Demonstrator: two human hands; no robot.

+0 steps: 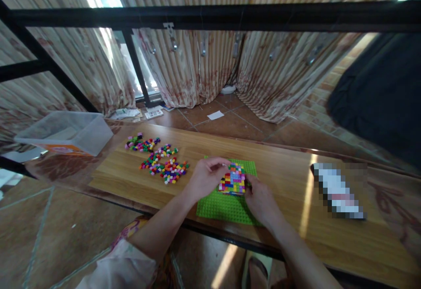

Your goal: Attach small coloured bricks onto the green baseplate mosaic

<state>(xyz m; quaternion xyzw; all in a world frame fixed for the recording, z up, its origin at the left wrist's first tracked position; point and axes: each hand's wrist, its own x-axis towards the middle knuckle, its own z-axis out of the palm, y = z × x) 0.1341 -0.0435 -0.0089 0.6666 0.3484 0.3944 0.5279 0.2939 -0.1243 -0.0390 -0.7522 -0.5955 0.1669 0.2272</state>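
A green baseplate (217, 208) lies on the wooden table (283, 179) in front of me. A patch of many-coloured small bricks (234, 180) is built on its middle. My left hand (205, 177) rests at the patch's left edge, its fingers curled and pinched over the top left corner. My right hand (259, 197) sits at the patch's right edge, fingers bent against the bricks. Whether either hand holds a loose brick is hidden. A pile of loose coloured bricks (158, 159) lies to the left.
A clear plastic box (66, 132) stands at the table's far left corner. A blurred-out object (338, 190) lies on the right. A black metal frame (210, 16) crosses overhead. Curtains hang behind, with papers on the tiled floor.
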